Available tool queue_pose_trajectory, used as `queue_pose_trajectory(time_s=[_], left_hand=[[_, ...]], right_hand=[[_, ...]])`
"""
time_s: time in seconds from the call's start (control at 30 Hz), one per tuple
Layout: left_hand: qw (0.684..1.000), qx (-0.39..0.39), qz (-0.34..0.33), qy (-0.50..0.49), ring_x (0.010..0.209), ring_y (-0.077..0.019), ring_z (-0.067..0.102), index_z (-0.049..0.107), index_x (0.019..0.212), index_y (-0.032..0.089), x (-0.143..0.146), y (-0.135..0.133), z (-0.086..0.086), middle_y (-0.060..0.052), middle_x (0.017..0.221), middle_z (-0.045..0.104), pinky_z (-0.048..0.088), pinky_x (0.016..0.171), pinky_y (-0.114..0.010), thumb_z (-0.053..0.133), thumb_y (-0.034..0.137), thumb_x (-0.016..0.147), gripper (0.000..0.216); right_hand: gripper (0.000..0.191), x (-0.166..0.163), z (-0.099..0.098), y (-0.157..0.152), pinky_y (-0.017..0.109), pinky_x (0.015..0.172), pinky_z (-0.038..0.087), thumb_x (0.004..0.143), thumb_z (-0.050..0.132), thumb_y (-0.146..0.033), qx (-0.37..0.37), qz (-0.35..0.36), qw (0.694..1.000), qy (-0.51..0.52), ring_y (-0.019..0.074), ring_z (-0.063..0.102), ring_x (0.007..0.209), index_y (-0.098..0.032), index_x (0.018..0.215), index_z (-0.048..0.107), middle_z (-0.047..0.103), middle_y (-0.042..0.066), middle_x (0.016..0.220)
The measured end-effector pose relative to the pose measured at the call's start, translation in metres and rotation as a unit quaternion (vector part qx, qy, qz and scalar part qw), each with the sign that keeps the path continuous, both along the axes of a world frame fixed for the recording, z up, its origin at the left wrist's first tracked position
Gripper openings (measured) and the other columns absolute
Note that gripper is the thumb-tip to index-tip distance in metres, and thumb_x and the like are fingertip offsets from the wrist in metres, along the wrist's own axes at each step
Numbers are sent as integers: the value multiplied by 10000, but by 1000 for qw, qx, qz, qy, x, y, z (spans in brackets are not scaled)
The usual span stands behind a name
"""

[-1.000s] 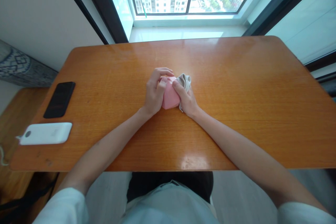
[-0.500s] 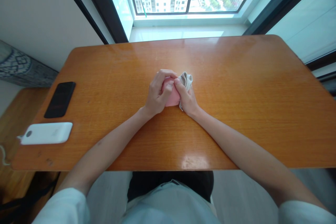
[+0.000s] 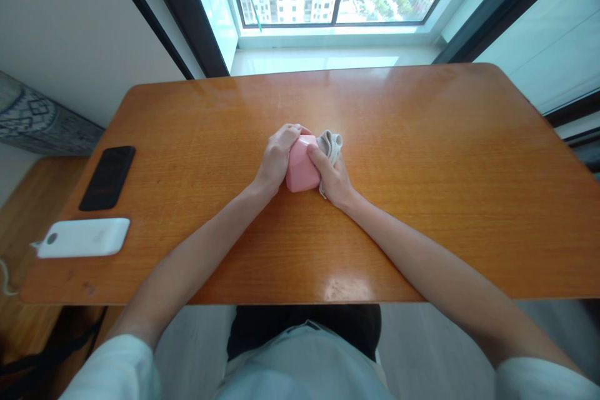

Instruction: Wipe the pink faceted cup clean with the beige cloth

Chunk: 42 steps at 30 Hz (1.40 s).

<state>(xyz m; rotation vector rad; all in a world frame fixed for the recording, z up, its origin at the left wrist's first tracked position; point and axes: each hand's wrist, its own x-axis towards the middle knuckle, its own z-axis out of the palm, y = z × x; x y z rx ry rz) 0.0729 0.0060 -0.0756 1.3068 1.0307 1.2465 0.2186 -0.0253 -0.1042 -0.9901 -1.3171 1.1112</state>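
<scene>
A small pink cloth bundle point(image 3: 300, 169) rests on the wooden table point(image 3: 422, 156) near its middle. My left hand point(image 3: 275, 159) is closed around the bundle's left and far side. My right hand point(image 3: 334, 176) presses its thumb on the bundle's right edge, fingers curled. A beige sock-like cloth point(image 3: 330, 143) pokes out above my right hand, partly tucked under its fingers. How the two cloths join is hidden by my hands.
A black phone point(image 3: 107, 177) lies at the table's left end, with a white power bank point(image 3: 82, 238) just in front of it near the edge. A window sill runs behind the table; a lower wooden surface point(image 3: 28, 212) sits to the left.
My left fingers slid off the top of the pink bundle to its left side, uncovering more of it. The right hand and beige cloth barely moved.
</scene>
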Motion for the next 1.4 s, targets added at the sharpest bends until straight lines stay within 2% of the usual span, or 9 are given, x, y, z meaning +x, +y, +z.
queue_pose_trajectory(time_s=[0.17,0.3,0.4,0.67,0.87,1.0,1.13,1.3,1.4], left_hand=[[991,127,29,21,1072,-234,723,754,1026,260,0,-12,-3,-59,1110,785,577,1024,-402,541,526,1096,348],[935,331,-9,124,1218,-272,701,697,1198,263,-10,-17,-13,-105,1276,747,566,1123,-475,553,575,1090,360],[912,384,-24,141,1218,-274,696,671,1264,260,-15,-15,-19,-120,1295,726,574,1105,-480,537,520,1105,332],[939,331,-10,98,1171,-243,706,704,1183,256,-8,-12,-16,-79,1204,737,567,1082,-425,515,503,1132,315],[988,141,-5,57,993,-195,696,751,1066,266,0,-12,-3,-26,1068,761,547,947,-333,564,491,1095,294],[999,34,-3,13,865,-193,666,778,922,237,1,-5,1,-31,940,757,542,809,-327,615,494,1043,327],[999,-27,-9,-33,864,-210,690,777,887,230,1,1,-3,-48,942,776,577,826,-351,637,528,1033,361],[999,18,13,-28,976,-238,730,776,960,245,3,-2,-6,-61,1031,790,602,928,-389,611,565,1054,372],[985,168,31,10,1163,-260,726,762,1087,258,-1,-8,-10,-79,1186,781,584,1070,-432,550,562,1098,371]], right_hand=[[534,-1,1,1,334,701,501,959,673,-787,-18,0,1000,-2,183,541,769,-276,840,573,513,-10,797],[523,-2,2,1,341,752,540,980,644,-784,-12,-2,1000,10,192,563,814,-277,864,584,544,-1,845],[498,-2,1,1,331,776,545,995,669,-736,0,4,1000,25,175,549,800,-269,846,581,530,-9,842],[460,-2,1,-1,373,897,608,1005,674,-720,12,-10,1000,16,213,661,919,-265,937,677,654,15,912],[505,-1,-3,0,385,856,622,984,675,-758,0,-23,1000,12,245,706,947,-255,988,718,697,39,913],[527,0,-2,-1,351,734,567,979,652,-786,10,-21,1000,-19,210,630,830,-262,962,716,644,23,871],[481,1,-1,-1,344,744,547,984,687,-739,22,-3,1000,-17,192,600,818,-260,941,702,615,12,864],[503,-1,-1,-1,317,700,511,970,706,-743,-1,1,1000,13,165,543,758,-263,858,610,546,-12,809],[478,-1,1,-1,318,720,536,985,711,-717,-9,13,999,31,161,563,758,-260,875,625,568,-12,818]])
